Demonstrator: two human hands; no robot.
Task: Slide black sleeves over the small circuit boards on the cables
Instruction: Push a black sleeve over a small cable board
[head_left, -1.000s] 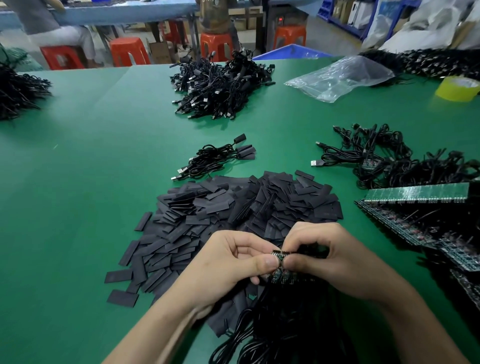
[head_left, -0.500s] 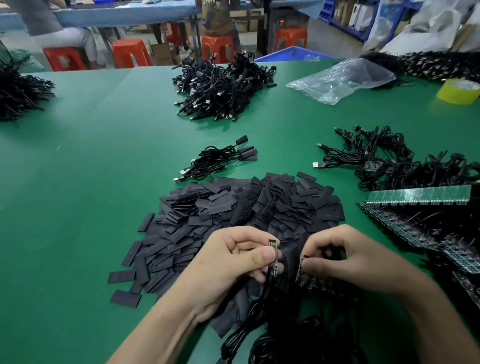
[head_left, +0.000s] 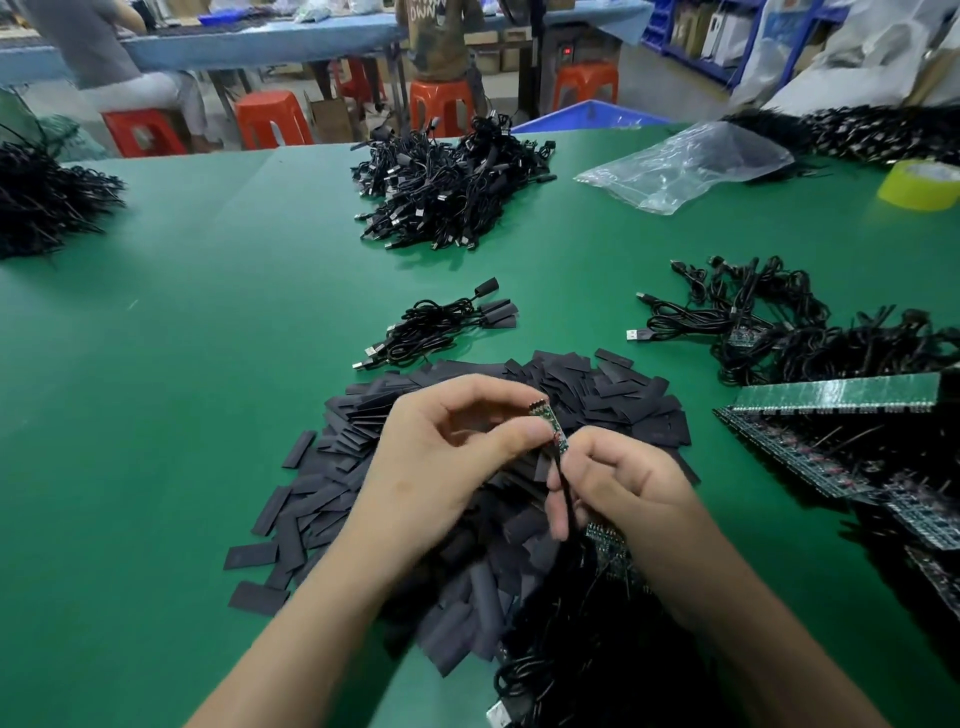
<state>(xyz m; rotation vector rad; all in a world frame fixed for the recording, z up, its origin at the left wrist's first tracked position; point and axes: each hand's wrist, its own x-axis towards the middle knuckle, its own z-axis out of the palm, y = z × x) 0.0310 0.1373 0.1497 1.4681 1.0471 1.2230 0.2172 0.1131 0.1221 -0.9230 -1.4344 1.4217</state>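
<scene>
My L hand (head_left: 447, 457) pinches the circuit board (head_left: 543, 420) — light, stiff, prob fragile, so edges only; R hand (head_left: 623, 488) grips its floppy cable (head_left: 562, 475) just below.

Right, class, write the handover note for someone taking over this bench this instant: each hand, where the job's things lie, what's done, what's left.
Left hand: pinch grip on a bare small circuit board, raised over the sleeve pile.
Right hand: holds that board's cable just below it.
Done: a small bundle of what look like sleeved cables lies beyond the pile.
Left: no sleeve on this board yet; more bare boards show under the right hand.
</scene>
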